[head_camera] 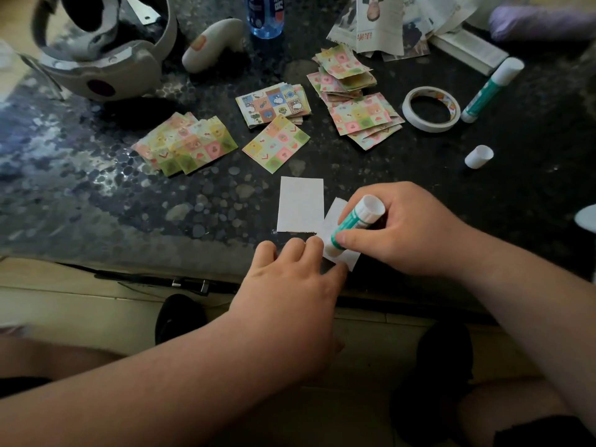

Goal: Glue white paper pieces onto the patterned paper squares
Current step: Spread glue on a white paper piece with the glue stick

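Head view: my left hand (290, 272) pins the small white paper rectangle (333, 216), flat-fingered.
Right hand (406, 230): grips the green-and-white glue stick (354, 221), tip on that paper, between my hands.
Risk: paper slips or creases; glue smears the dark speckled tabletop (129, 204).

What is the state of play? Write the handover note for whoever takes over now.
Right hand grips the glue stick, tip down on a small white piece at the near edge of the table.
Left hand: straight fingers press that piece flat.
A second white piece lies just beyond it.
Patterned squares sit in piles further back, with a single square nearest. The glue cap lies to the right.
Done: glue is going onto the small piece; no square shows a white piece on it.
Left: stick this piece to a square, then the other.
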Demonstrator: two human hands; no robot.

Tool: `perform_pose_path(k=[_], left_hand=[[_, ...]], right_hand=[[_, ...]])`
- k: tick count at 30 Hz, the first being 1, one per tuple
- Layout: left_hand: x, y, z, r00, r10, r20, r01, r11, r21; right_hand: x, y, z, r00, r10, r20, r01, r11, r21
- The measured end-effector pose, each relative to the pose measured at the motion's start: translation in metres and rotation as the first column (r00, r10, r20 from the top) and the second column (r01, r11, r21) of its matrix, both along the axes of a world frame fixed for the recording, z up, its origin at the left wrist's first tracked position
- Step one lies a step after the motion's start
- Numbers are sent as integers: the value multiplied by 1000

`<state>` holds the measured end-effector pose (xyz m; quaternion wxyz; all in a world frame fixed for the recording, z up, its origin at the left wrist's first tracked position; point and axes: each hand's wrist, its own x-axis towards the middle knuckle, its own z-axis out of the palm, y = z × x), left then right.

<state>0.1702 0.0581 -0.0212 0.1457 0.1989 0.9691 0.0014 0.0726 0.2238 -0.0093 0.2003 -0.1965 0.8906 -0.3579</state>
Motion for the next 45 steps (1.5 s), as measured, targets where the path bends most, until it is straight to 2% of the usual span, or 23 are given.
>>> perform_pose_path(k=[5, 12, 30, 33, 35, 36, 37, 38, 40, 43, 45], left_hand=[[0, -1, 0, 1000, -5, -2, 5, 1000, 5], [0, 0, 0, 1000, -6, -1, 6, 1000, 8], [0, 0, -1, 1000, -7, 20, 7, 1000, 6], [1, 0, -2, 1000, -4, 12, 4, 1000, 16], [1, 0, -2, 1000, -1, 10, 1, 1000, 24], [2, 0, -2, 1000, -1, 13, 1, 1000, 27], [2, 0, -2, 1000, -3, 15, 3, 1000, 27], [1, 0, -2, 1000, -5, 16, 5, 1000, 24], [1, 1, -2, 1000, -4, 18, 3, 1000, 20], [1, 2, -2, 1000, 9, 16, -9, 1000, 18], [0, 2, -1, 1000, 15, 20, -15, 1000, 12]], right_hand=[[-1, -4, -2, 999, 45, 4, -45, 999, 18], [-9, -6, 2, 995, 95, -22, -92, 987, 133], [-36, 1, 7, 990, -63, -123, 90, 970, 227], [-41, 9, 12, 992, -81, -93, 103, 959, 263], [-46, 23, 18, 986, -162, -43, 167, 972, 165], [-48, 31, 22, 972, -235, 14, 234, 971, 36], [-52, 39, 27, 944, -319, 87, 328, 937, -118], [-58, 49, 30, 899, -407, 162, 437, 860, -263], [-72, 70, 34, 791, -532, 301, 610, 656, -444], [-81, 93, 35, 677, -553, 486, 735, 481, -478], [-78, 97, 34, 606, -549, 576, 796, 422, -435]])
